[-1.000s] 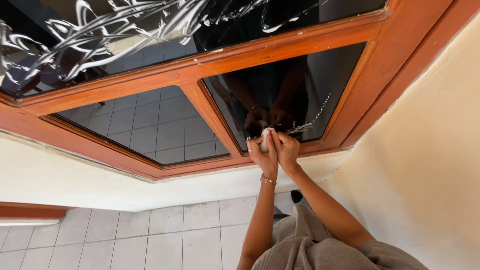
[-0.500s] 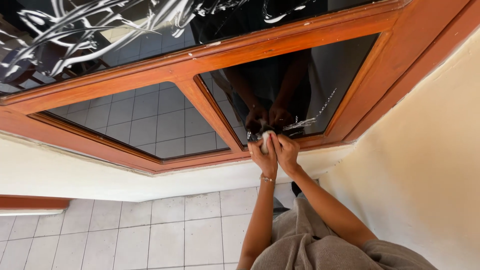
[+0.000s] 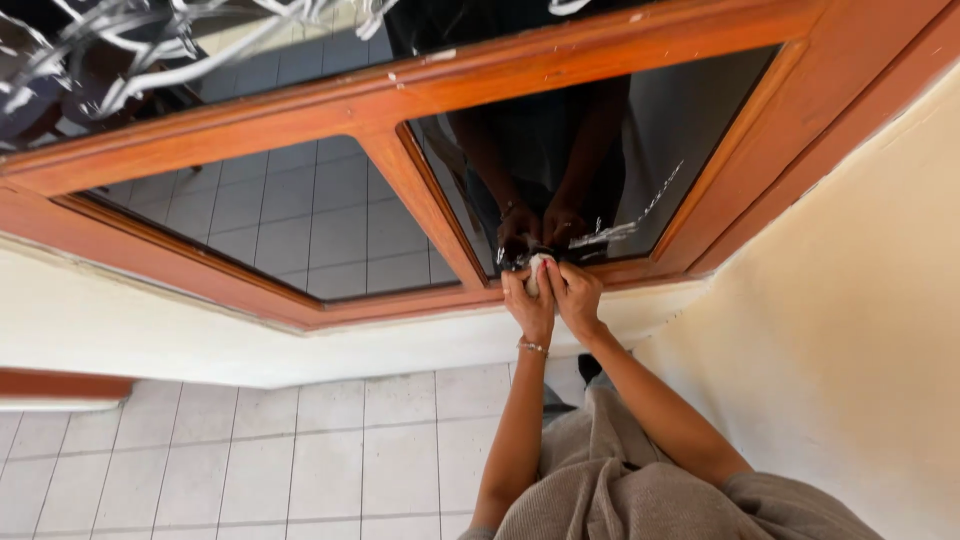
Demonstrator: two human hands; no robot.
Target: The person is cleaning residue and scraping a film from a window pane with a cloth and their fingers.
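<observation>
- Two hands on one small object: left hand [image 3: 527, 305] and right hand [image 3: 575, 297] are pressed together around a pale wad of cloth [image 3: 535, 272], fingers curled shut on it from both sides. Only a sliver of the wad shows between the fingertips.
- Wad sits at the fingertip end of both hands, pushed against the lower edge of the dark glass pane [image 3: 600, 170], just where the glass meets the bottom rail of the wooden window frame [image 3: 420, 195].
- Its long axis cannot be told; too much is covered.
- Neither hand is clearly nearer: both meet it evenly, left from the left side, right from the right. A thin bracelet [image 3: 532, 347] circles the left wrist.
- White smear streaks [image 3: 625, 225] lie on the glass just right of and above the grip, slanting up toward the right.
- The hands' reflection shows in the pane directly above them.
- Outward: cream wall [image 3: 850, 320] to the right, pale tiled floor [image 3: 250, 460] below.
</observation>
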